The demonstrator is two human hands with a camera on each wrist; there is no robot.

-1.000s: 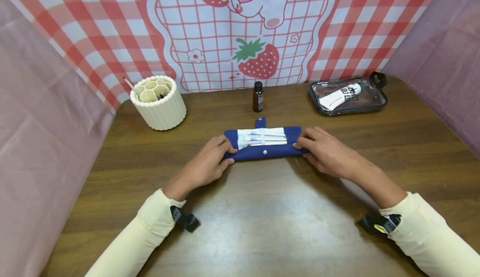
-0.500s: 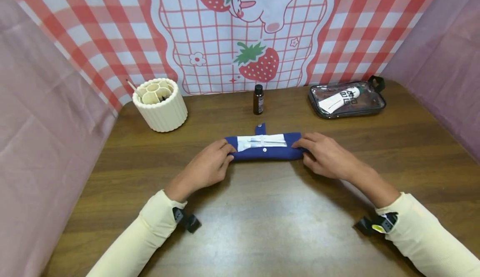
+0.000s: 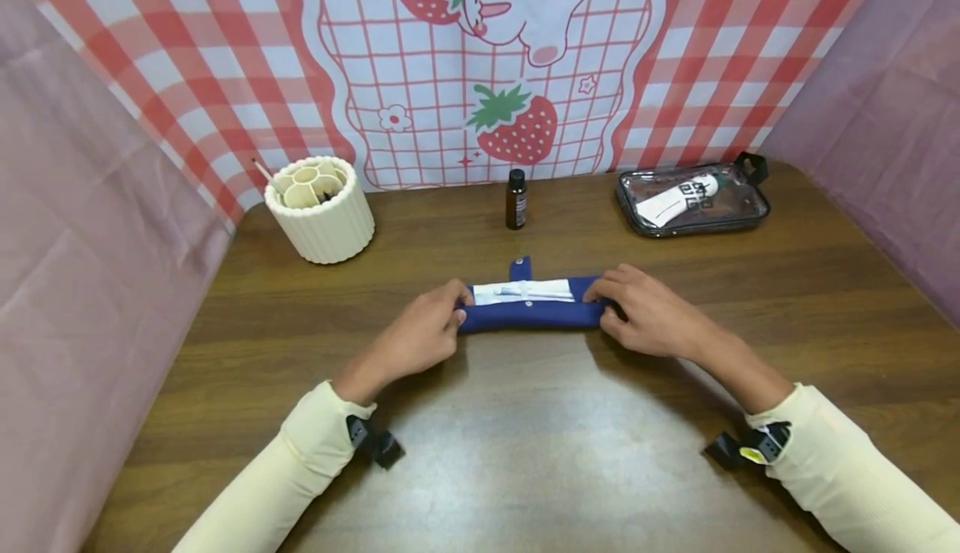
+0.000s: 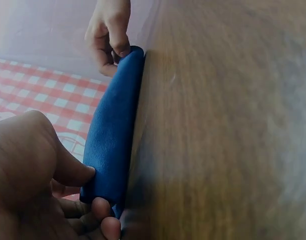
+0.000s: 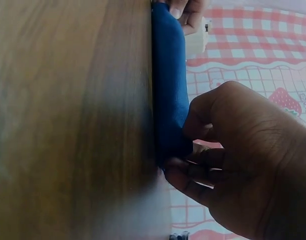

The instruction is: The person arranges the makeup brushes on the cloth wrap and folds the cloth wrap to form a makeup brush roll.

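A blue fabric roll-up pouch [image 3: 528, 316] lies crosswise on the wooden table [image 3: 517, 436], its near side rolled up into a thick tube. Beyond the roll, a white inner strip [image 3: 555, 288] with a few slim white tools shows; their kind cannot be made out. A snap tab [image 3: 520, 269] sticks out from the far edge. My left hand [image 3: 423, 328] pinches the left end of the roll, thumb on the near side in the left wrist view. At the other end my right hand [image 3: 648, 311] grips the fabric between thumb and curled fingers, also visible in the right wrist view [image 5: 243, 155].
Behind the pouch stands a small dark bottle [image 3: 516, 200] with a black cap. A cream ribbed holder [image 3: 322, 221] with round compartments is at the back left. At the back right lies a clear black-edged case [image 3: 731, 213] containing a white tube [image 3: 678, 200].
Both hands have rolled the near side of the pouch farther over, so less of the white strip and its tools shows. The bottle, holder and case stay put.
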